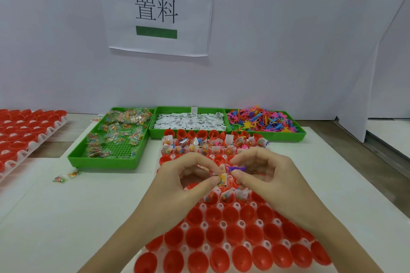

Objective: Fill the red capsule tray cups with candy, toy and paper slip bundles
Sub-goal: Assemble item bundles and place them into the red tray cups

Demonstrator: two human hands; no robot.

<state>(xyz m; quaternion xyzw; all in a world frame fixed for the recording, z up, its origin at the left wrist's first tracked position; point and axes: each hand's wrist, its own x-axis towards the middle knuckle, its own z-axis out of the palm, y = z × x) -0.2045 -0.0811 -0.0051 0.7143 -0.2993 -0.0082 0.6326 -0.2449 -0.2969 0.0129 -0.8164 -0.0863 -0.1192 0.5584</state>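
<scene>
Your left hand (pixel 186 180) pinches a candy packet (pixel 222 178) with a paper slip; your right hand (pixel 264 175) pinches a purple toy (pixel 237 169) beside it. Both hover over the red capsule tray (pixel 235 237), its far cups filled. Three green trays (pixel 106 159) sit farther back on the tabletop (pixel 66 217).

Glossy red plastic cups (pixel 235 237); perforated green plastic trays (pixel 115 150).

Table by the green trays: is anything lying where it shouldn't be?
Yes. A candy packet lies loose on the white table, just in front of the candy tray, outside it. A smaller bit sits behind that tray's far corner.
</scene>
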